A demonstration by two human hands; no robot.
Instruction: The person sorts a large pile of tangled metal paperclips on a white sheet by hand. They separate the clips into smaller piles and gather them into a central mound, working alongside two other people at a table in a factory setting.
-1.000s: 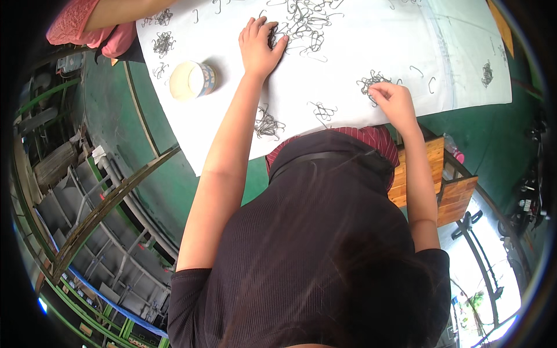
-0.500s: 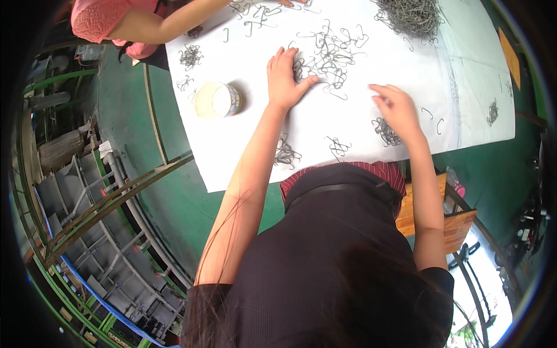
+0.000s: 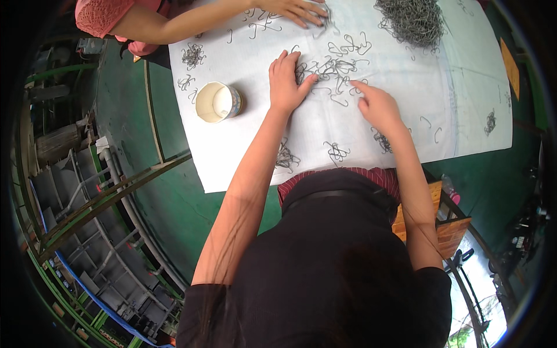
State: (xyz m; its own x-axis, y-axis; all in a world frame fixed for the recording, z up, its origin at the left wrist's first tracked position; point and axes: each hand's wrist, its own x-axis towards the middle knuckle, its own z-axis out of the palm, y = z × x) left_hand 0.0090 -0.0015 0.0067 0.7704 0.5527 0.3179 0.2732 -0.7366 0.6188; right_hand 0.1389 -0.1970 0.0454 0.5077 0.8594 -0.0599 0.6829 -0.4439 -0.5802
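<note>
My left hand (image 3: 284, 84) lies on the white-covered table (image 3: 243, 153) with its fingers stretched out and its thumb apart. It rests against the left side of a loose pile of dark metal S-shaped hooks (image 3: 333, 68). From the right, my right hand (image 3: 378, 107) reaches in, its index finger extended to hooks at the pile's near right edge. Its other fingers are curled and the thumb stands apart; I see nothing held in it. Under my right wrist sits a small hook cluster (image 3: 382, 141), partly hidden by the forearm.
A round tub (image 3: 204, 103) stands to the left. Smaller hook groups lie near the front edge (image 3: 336, 152) and far left (image 3: 193, 55). A big hook heap (image 3: 411, 23) is at the far right. Across the table, a co-worker's hand (image 3: 296, 10) rests near other hooks.
My right hand has moved left to the pile, its index finger now at the hooks. Hooks in the pile have shifted closer together. The co-worker's hand has come further into view.
</note>
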